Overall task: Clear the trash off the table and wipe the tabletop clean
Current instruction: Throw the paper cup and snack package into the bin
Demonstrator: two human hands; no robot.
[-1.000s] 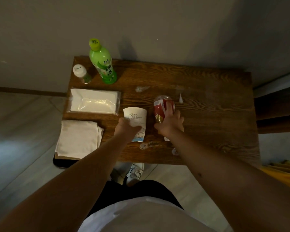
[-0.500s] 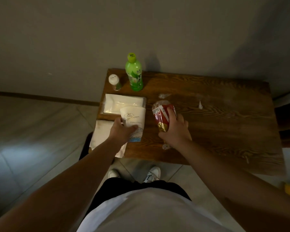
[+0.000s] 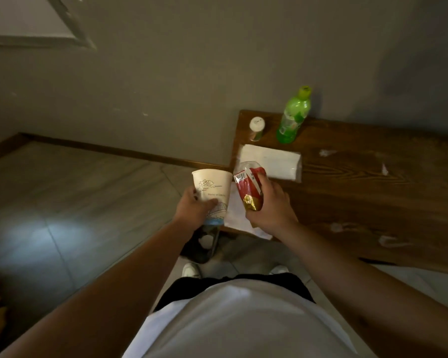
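Here the wooden bench (image 3: 373, 192) stretches to the right of and beyond both hands, its top dotted with small white scraps (image 3: 387, 241). Past the right hand lies a white tissue pack (image 3: 272, 161), and farther beyond it stand a green bottle (image 3: 292, 117) and a small white-capped jar (image 3: 256, 128). A pale cloth (image 3: 237, 215) hangs over the bench edge between the two hands. The left hand (image 3: 194, 210) is closed around a paper cup (image 3: 212, 189), held upright off the bench over the floor. The right hand (image 3: 270, 205) is curled tight on a crumpled red wrapper (image 3: 248, 187), lifted just beside the cup.
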